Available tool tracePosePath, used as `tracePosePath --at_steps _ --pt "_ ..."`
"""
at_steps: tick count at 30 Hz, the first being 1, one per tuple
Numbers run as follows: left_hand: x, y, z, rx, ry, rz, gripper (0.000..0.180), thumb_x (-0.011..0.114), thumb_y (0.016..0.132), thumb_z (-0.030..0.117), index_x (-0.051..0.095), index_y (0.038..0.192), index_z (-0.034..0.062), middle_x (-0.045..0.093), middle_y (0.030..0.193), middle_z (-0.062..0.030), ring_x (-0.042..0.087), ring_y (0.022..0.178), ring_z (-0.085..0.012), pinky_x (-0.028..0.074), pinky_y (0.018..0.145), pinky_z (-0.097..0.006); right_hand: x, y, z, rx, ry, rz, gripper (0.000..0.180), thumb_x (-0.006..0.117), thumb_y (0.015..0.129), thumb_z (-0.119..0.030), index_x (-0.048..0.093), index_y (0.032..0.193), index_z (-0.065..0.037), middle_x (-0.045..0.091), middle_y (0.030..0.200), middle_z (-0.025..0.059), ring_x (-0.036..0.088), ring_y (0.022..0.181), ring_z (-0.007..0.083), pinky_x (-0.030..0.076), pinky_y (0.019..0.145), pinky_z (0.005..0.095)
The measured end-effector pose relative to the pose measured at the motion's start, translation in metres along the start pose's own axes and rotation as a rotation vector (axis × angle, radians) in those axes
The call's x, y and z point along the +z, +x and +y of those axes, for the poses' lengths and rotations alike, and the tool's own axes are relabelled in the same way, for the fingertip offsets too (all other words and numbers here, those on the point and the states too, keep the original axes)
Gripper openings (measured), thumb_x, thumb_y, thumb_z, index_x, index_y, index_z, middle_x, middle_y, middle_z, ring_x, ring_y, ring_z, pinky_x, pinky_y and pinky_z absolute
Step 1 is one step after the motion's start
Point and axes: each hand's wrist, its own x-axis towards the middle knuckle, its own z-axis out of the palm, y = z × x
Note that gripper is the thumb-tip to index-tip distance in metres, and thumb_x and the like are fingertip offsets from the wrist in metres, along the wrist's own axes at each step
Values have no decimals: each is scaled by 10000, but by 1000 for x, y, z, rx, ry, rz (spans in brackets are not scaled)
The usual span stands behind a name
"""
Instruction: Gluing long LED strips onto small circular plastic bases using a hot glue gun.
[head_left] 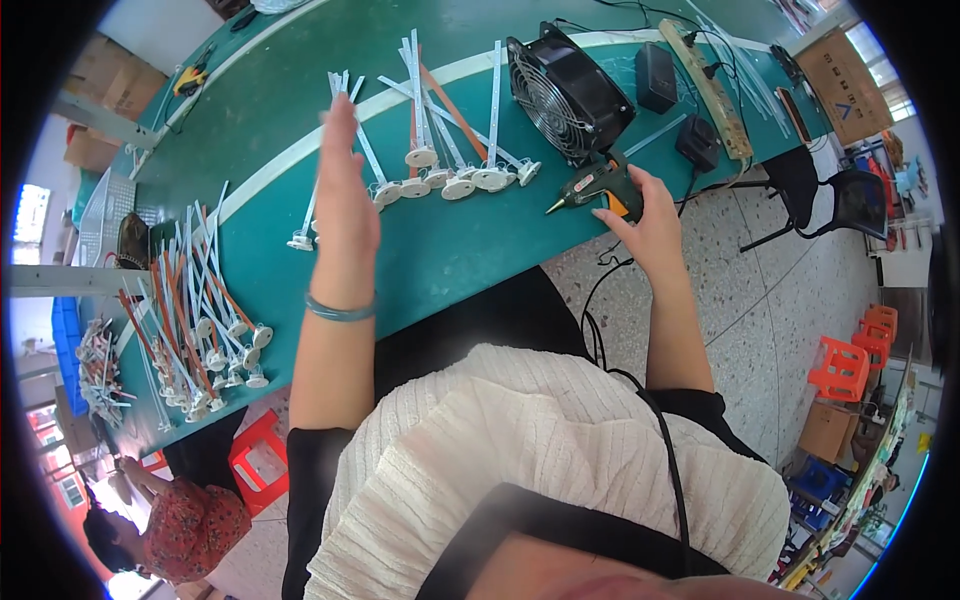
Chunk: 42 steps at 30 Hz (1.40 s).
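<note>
My right hand (652,222) is closed round the rear of a dark green hot glue gun (598,187) with an orange trigger. Its nozzle points left over the green table (430,255). My left hand (346,195) is raised edge-on above the table, fingers stretched out and pointing away from me. Part of a strip with a round white disc (301,242) shows beside its wrist; the rest lies hidden behind the hand. Between both hands several pale and brown strips stretch away from me, each with a white disc (458,187) at its near end.
A black fan (568,90) stands behind the glue gun, next to a black charger block (655,78) and a power strip (708,92). More disc-ended strips (195,330) are piled at left. A co-worker (180,525) sits beyond a red stool (258,462). Black cables hang at the table's edge.
</note>
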Motion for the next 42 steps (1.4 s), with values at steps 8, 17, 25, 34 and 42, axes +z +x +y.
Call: tracePosePath --at_steps 8,17,25,34,42 --pt "-40 19 33 -90 -249 350 797 332 1024 620 281 1560 31 298 1600 -183 221 1512 -293 79 1214 -529 3 -4 1 -24 -14 43 710 854 750 -271 532 1323 -4 606 1247 177 597 1146 332 480 977 406" --pt "-49 13 28 -69 -176 434 755 334 1035 590 317 1547 35 354 1572 -172 262 1496 -280 100 1208 -530 4 8 -15 17 129 256 728 870 746 -202 521 1355 -7 596 1267 169 588 1188 307 471 997 414" --pt "-15 -4 9 -92 -108 291 750 363 1033 587 328 1553 48 333 1601 -148 263 1502 -254 105 1215 -471 6 46 -48 -175 259 279 906 838 796 -341 362 1500 -27 509 1417 198 490 1339 309 375 1118 430" --pt "5 -24 -6 -65 -90 98 645 361 1058 512 371 1543 87 343 1594 -148 263 1501 -261 124 1215 -483 16 169 -9 108 1155 -116 764 349 1012 -659 483 1465 -58 511 1480 111 434 1402 224 289 1174 361" --pt "-11 -28 -1 -98 -78 165 649 376 1061 489 357 1545 56 355 1587 -147 271 1497 -256 135 1216 -438 31 194 -13 320 1171 -344 695 386 1012 -646 589 1393 -101 619 1356 56 574 1242 166 446 1034 298"
